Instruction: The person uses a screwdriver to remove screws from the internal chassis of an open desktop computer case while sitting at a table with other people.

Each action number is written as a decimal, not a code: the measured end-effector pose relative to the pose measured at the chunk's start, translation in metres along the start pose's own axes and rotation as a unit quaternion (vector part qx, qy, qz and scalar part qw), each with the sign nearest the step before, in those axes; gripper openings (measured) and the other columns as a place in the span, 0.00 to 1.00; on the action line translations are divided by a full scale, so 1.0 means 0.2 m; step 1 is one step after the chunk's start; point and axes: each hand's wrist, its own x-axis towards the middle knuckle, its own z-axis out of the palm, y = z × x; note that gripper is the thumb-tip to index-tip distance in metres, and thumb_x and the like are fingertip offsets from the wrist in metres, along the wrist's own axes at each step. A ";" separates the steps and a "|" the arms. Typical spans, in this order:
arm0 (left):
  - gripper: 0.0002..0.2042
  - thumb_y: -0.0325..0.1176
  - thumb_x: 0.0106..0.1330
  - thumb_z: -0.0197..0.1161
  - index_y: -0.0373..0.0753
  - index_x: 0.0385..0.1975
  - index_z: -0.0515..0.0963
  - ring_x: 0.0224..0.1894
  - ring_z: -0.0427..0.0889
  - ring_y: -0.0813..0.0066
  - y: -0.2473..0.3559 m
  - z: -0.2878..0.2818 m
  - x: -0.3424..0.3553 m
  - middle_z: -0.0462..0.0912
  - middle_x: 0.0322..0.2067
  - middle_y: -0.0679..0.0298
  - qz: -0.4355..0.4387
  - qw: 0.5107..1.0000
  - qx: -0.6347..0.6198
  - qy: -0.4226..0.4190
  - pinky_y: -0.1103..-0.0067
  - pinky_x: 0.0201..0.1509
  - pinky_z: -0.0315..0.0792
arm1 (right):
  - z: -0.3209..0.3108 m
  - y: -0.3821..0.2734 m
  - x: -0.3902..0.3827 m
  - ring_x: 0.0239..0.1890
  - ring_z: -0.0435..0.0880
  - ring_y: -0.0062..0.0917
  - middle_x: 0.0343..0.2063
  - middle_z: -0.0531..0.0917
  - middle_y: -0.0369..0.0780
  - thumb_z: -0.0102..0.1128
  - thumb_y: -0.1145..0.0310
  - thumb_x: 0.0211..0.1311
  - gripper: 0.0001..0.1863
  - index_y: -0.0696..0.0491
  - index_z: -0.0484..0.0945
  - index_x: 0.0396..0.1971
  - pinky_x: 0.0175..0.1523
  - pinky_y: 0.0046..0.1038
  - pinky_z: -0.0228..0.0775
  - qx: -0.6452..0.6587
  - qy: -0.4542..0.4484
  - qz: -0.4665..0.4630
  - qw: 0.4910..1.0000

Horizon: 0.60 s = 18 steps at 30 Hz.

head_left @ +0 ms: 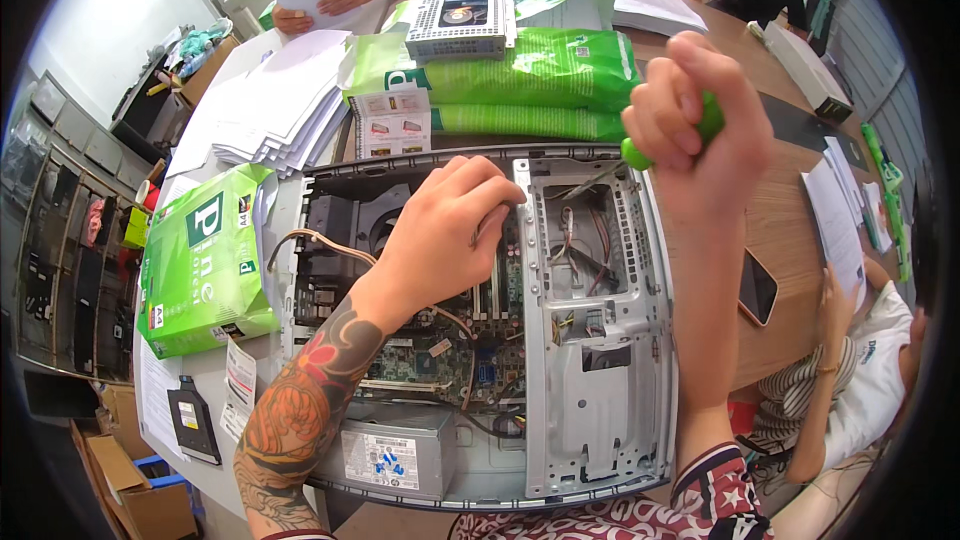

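An opened desktop computer case (660, 340) lies on its side before me, its circuit board (410, 365) showing. My left hand (455, 225) is above the board, fingers bent and drawn together. Its fingertips reach the edge of the perforated metal bracket (537, 340); what they may hold is hidden. My right hand (700, 125) is raised over the upper right part of the case, closed around the green handle of a screwdriver (712, 120). The screwdriver's thin shaft slants down left toward the bracket's upper end. A silver power supply (400, 455) sits at the near left of the case.
Green paper packs (560, 60) lie behind the case, with a metal drive cage (455, 40) on top. Another green pack (210, 260) and loose sheets (280, 100) are at left, near a black optical drive (195, 423). A phone (757, 288) lies at right. Several people surround the table.
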 end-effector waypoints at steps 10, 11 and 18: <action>0.12 0.19 0.60 0.63 0.36 0.43 0.81 0.42 0.79 0.56 0.00 0.00 0.00 0.80 0.37 0.58 -0.039 0.999 0.014 -0.014 0.68 0.49 0.74 | 0.00 0.08 0.02 0.11 0.62 0.11 0.10 0.68 0.29 0.65 0.62 0.63 0.21 0.50 0.67 0.14 0.17 0.18 0.47 -0.146 -0.001 -0.029 0.989; 0.11 0.19 0.60 0.63 0.36 0.42 0.81 0.42 0.80 0.56 -0.01 -0.01 0.00 0.80 0.36 0.58 -0.036 0.999 0.023 -0.022 0.68 0.49 0.74 | 0.00 0.08 0.02 0.11 0.62 0.10 0.10 0.68 0.29 0.65 0.61 0.63 0.21 0.50 0.67 0.14 0.17 0.18 0.47 -0.148 -0.004 -0.038 0.988; 0.12 0.22 0.58 0.66 0.39 0.41 0.82 0.45 0.78 0.58 -0.05 -0.09 -0.02 0.77 0.38 0.59 -0.027 0.991 0.107 -0.079 0.69 0.51 0.72 | 0.03 0.07 0.01 0.12 0.62 0.09 0.10 0.68 0.28 0.67 0.61 0.63 0.21 0.50 0.68 0.14 0.17 0.17 0.48 -0.134 0.003 -0.025 0.991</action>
